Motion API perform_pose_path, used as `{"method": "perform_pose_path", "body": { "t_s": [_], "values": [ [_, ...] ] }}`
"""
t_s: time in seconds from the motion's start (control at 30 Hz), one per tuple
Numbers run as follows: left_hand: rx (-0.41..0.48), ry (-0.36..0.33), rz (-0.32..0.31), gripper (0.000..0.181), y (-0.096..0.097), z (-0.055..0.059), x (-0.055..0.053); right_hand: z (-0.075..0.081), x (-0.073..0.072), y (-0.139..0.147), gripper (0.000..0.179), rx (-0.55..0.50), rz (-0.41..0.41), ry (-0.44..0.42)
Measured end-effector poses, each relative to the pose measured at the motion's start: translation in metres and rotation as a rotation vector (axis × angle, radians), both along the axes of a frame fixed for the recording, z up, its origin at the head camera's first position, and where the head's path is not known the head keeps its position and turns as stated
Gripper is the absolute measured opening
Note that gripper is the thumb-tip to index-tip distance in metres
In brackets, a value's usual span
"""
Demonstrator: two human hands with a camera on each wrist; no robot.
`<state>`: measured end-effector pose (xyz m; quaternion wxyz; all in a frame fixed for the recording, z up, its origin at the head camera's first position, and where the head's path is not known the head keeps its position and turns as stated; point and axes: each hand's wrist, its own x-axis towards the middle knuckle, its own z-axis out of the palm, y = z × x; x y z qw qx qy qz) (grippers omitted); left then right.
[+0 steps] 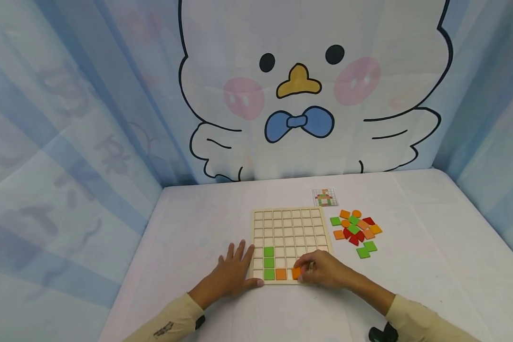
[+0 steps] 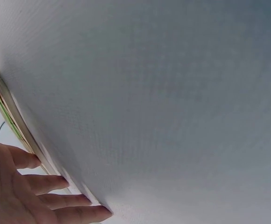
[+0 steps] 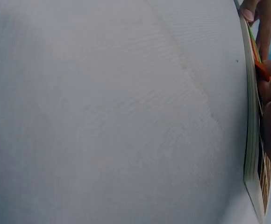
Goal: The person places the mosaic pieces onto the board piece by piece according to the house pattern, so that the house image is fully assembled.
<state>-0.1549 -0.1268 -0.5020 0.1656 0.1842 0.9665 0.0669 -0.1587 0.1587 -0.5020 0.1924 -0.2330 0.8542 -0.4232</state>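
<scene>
A wooden grid board [image 1: 288, 230] lies flat on the table. Three green square tiles [image 1: 269, 262] form a column in its lower left, and an orange-brown square tile [image 1: 280, 274] sits beside the lowest one. My right hand [image 1: 327, 271] pinches an orange square tile [image 1: 296, 273] over the bottom row, slightly tilted; the right wrist view also shows this orange tile [image 3: 262, 71] between the fingertips. At the board's left edge my left hand [image 1: 227, 276] rests with fingers spread and thumb by the lower left corner. In the left wrist view its straight fingers [image 2: 56, 201] touch the edge.
Right of the board lies a loose pile of red, orange and green tiles [image 1: 353, 229], some round. A small pattern card [image 1: 325, 197] lies behind the board's far right corner. A curtain with a cartoon bird [image 1: 299, 156] stands along the table's back edge.
</scene>
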Motion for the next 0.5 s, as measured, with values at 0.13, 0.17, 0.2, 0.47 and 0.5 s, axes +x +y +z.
{"method": "perform_pose_path", "body": {
  "t_s": [0.13, 0.17, 0.2, 0.47, 0.5],
  "values": [
    [-0.002, -0.003, 0.003, 0.1, 0.001, 0.001, 0.002, -0.001, 0.004, -0.005, 0.022, 0.036, -0.011, 0.057],
    [-0.002, -0.002, 0.002, 0.1, 0.0, 0.001, 0.002, -0.001, 0.004, -0.006, 0.022, 0.042, -0.014, 0.07],
    [-0.003, -0.001, 0.002, 0.1, 0.0, 0.001, 0.002, -0.001, 0.005, -0.007, 0.022, 0.05, -0.017, 0.083],
    [0.003, 0.007, 0.008, 0.1, 0.0, 0.001, 0.002, 0.002, 0.008, -0.016, 0.02, 0.115, -0.048, 0.166],
    [0.004, 0.008, 0.008, 0.1, 0.0, 0.001, 0.001, 0.002, 0.008, -0.017, 0.02, 0.118, -0.053, 0.165]
  ]
}}
